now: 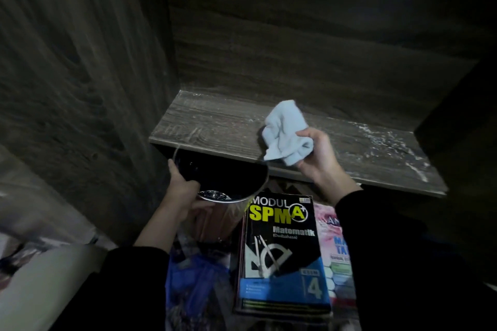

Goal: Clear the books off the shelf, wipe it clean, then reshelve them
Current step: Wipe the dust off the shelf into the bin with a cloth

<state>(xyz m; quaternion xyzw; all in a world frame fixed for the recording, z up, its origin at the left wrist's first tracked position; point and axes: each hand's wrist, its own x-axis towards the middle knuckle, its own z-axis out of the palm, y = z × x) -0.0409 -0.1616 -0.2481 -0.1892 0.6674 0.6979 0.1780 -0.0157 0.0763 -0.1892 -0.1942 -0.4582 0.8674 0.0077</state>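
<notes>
Head view. My left hand (185,188) reaches forward from a dark sleeve, fingers curled over the near-left rim of a shiny metal container (220,212), gripping it just below the front edge of the shelf (209,121). My right hand (320,156) is raised, palm turned left, clenched round a bunched pale blue cloth (285,131) held over the shelf's front edge; I cannot tell whether the cloth touches the board.

The shelf is a bare grey wood-grain board, with pale dust streaks thickest toward its right end.

The books lie near me, below the shelf: one black "Modul SPM A+ Matematik" workbook (282,244) tops a stack, and one pink book (333,250) lies just right of it, partly under my right sleeve. I count two covers; the number beneath is unclear. One blue bag (193,277) lies left of the stack.
</notes>
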